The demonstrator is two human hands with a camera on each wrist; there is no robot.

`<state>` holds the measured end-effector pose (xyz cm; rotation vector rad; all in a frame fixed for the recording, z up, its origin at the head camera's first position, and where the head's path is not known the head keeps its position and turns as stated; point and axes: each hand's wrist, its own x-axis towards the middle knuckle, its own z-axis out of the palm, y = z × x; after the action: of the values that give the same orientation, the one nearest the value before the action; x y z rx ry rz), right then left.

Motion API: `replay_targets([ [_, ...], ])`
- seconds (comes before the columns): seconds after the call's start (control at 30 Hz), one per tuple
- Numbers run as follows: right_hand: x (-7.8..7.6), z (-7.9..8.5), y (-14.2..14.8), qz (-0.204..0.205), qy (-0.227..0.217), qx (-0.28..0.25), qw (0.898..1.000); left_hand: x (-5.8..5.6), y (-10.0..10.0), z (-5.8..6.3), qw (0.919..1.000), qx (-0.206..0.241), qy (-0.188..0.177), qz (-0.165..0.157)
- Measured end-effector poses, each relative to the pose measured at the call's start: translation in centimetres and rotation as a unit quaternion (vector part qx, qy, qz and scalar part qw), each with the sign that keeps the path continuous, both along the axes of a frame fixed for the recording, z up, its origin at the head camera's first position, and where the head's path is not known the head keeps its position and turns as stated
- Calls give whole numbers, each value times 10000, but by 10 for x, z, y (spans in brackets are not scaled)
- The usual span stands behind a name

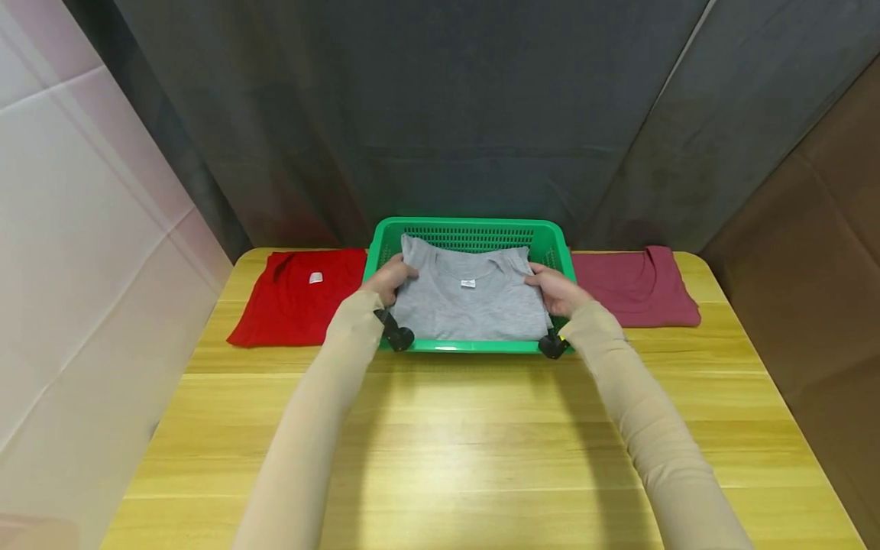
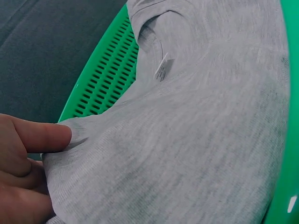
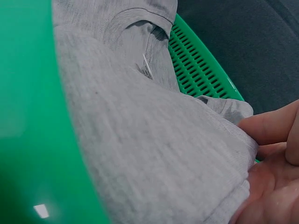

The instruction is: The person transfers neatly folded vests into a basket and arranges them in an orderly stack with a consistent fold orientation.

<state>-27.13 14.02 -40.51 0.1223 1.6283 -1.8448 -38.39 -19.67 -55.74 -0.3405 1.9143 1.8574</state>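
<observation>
A folded grey T-shirt [image 1: 474, 305] with a white neck label lies within the rim of a green plastic basket [image 1: 474, 346]. At its left side my left hand [image 1: 390, 279] pinches the cloth, thumb on top, as the left wrist view shows with the hand [image 2: 23, 163] at the shirt's edge. On the opposite side, my right hand [image 1: 558, 290] grips the right edge between thumb and fingers; the right wrist view has that hand [image 3: 273, 158] at a layered fold. The basket's slotted far wall [image 2: 107, 70] shows behind the collar. The shirt hides the basket floor.
A folded red shirt [image 1: 309, 305] lies on the wooden table [image 1: 467, 443] left of the basket. To the right is a folded dusky-pink shirt [image 1: 632, 294]. A dark curtain [image 1: 440, 114] hangs behind the table; a white panel stands left, a brown one right.
</observation>
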Motion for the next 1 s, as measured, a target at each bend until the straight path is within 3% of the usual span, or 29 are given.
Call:
replay_targets([
  [0.1,0,1,0,62,12,20,10000,-30,-11,-42,9999,-27,-52,137],
  [0.17,0,2,0,114,23,54,9999,-46,-17,-64,9998,-113,-2,146],
  [0.23,-1,3,1,157,25,98,9998,-57,-20,-77,9998,-168,31,128],
  [0.3,-1,3,1,175,15,136,9998,-61,-21,-80,9997,-208,30,97],
  [0.4,-1,3,1,178,5,214,9996,-51,-15,-63,9995,-273,-74,102],
  [0.53,-1,3,1,142,-13,319,9994,-13,2,-9,9990,-408,-184,81],
  [0.63,-2,3,1,134,-6,361,9993,20,8,32,9997,-215,0,-90],
  [0.7,-3,3,1,123,-4,389,9992,35,12,52,9997,-141,67,-171],
  [0.77,-3,3,1,91,-24,416,9991,42,14,62,9996,-154,96,-205],
  [0.87,-4,3,2,65,-58,475,9988,25,11,44,9993,-351,-103,-75],
  [0.9,-4,4,2,54,-83,482,9988,14,8,31,9991,-366,-200,-5],
  [1.0,-5,4,2,44,-144,498,9986,-27,-8,-23,9984,-467,-318,72],
])
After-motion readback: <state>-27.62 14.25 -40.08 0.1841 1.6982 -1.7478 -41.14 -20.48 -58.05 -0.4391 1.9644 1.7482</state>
